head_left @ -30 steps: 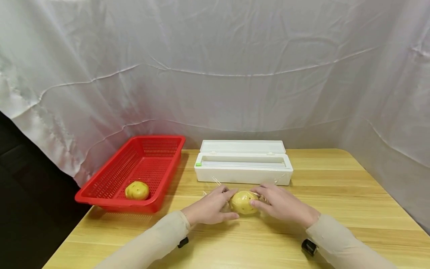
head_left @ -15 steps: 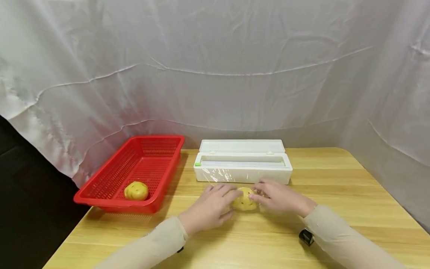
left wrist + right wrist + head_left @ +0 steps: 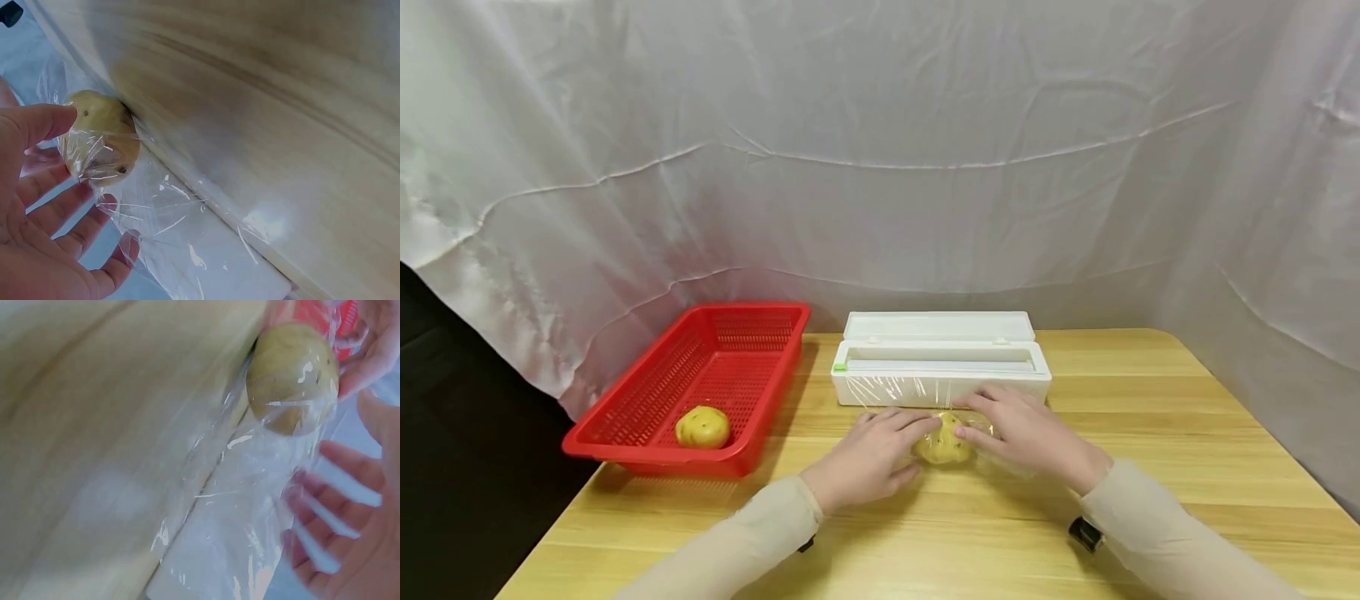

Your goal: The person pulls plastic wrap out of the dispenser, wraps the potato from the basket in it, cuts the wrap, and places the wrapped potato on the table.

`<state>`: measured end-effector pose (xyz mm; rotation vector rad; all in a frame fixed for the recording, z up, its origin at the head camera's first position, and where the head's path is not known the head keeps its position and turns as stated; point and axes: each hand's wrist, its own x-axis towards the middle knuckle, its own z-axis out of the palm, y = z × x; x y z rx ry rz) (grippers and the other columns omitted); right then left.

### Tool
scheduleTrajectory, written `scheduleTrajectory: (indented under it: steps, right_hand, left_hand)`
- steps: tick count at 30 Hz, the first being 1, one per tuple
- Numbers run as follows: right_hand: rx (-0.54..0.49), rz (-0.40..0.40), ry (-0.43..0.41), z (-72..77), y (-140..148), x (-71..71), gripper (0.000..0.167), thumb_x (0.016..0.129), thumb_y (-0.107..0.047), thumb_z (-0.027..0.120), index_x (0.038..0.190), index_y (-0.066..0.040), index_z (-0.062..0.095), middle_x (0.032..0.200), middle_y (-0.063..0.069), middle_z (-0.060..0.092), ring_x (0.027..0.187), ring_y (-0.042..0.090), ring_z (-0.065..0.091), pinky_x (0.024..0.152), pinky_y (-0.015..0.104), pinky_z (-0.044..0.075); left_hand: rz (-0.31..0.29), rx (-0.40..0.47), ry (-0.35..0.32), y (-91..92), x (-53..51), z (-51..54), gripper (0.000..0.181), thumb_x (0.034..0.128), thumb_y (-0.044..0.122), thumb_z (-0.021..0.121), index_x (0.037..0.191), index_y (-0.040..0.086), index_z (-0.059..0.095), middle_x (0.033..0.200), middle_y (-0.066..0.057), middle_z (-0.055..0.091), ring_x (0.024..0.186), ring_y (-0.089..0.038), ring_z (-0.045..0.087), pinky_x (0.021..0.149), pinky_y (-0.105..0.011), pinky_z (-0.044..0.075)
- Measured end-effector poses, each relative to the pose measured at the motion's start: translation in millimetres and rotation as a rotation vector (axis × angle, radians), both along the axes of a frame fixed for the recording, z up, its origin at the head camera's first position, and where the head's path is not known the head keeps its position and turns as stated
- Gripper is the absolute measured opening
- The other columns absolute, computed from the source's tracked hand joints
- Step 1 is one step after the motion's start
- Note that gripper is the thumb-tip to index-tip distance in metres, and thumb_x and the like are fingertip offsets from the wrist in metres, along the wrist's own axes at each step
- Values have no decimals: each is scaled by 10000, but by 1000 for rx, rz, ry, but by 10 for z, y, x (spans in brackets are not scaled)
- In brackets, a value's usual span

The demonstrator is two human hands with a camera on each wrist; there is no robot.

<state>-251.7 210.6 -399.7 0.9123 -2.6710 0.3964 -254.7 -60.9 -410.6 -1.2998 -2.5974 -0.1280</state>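
Note:
A yellow potato [image 3: 942, 448] sits between the two hands, partly covered by clear cling film [image 3: 169, 215]. On its left, my left hand [image 3: 867, 460] holds it, the thumb on one side and fingertips on another. My right hand [image 3: 1033, 435] is at the right side, its fingers fairly straight and spread against the film in the right wrist view. The film runs from the potato to a white cling film box [image 3: 940, 390] just behind, whose lid stands up with the roll inside. A green piece [image 3: 840, 367] shows at the box's left end.
A red plastic basket [image 3: 793, 354] stands on the left of the wooden table [image 3: 1150, 467], with another potato [image 3: 703, 427] inside. Grey-white cloth [image 3: 880, 167] hangs behind the table and along the right side.
The potato has shifted slightly toward the box, and glossy film now shows across the box's front. My left hand has moved further over the potato's left side.

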Motion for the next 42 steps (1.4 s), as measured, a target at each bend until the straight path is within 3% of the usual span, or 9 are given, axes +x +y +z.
scheduleTrajectory:
  steps: [5,10,15,25,31,37,42]
  right_hand:
    - [52,85,135,-3,-77,37,392,966,-311,807,1309,-129,747,1160,13,736,1031,188,712,915,494,595]
    - [61,91,116,-55,-108,3,436,937,-275,845,1309,-74,740,1165,41,733,959,157,715,849,430,619]
    - [29,82,73,-86,-108,-51,461,919,-238,863,1312,-43,722,1232,80,739,1006,197,741,893,392,634]
    - [-8,80,54,-115,-101,-135,493,877,-216,898,1296,-53,696,1254,85,758,1102,248,754,954,417,627]
    - [1,53,36,-126,-127,-163,494,897,-238,883,1310,-34,704,1272,109,752,1149,283,742,993,454,614]
    - [2,55,78,-154,-128,-150,501,894,-243,890,1320,-44,714,1229,70,711,1083,216,702,954,440,608]
    - [6,68,134,-175,-113,-140,563,877,-249,904,1356,-48,687,1259,85,713,1121,241,705,965,458,607]
  left_hand:
    - [27,6,-63,0,-71,17,748,980,313,786,1636,219,439,1608,16,562,1475,-279,548,1137,-603,502]
    - [53,26,-112,3,-129,5,712,988,300,782,1600,179,440,1510,-33,639,1405,-284,596,1094,-570,528]
    - [50,33,-105,15,-178,-11,640,994,297,778,1537,164,467,1383,-34,703,1311,-260,649,1053,-515,549]
    - [64,20,-107,36,-238,-23,659,1001,283,766,1574,134,477,1578,-65,583,1418,-291,587,1097,-543,533]
    - [105,29,-104,21,-249,-28,670,983,301,782,1579,188,499,1593,-77,516,1472,-291,489,1067,-564,494]
    - [141,-9,-119,-12,-244,-86,737,993,361,769,1633,213,436,1550,-48,540,1440,-272,497,1035,-530,473]
    - [135,20,-130,-36,-218,-79,769,996,365,767,1652,204,399,1572,-49,549,1436,-277,512,1081,-596,460]
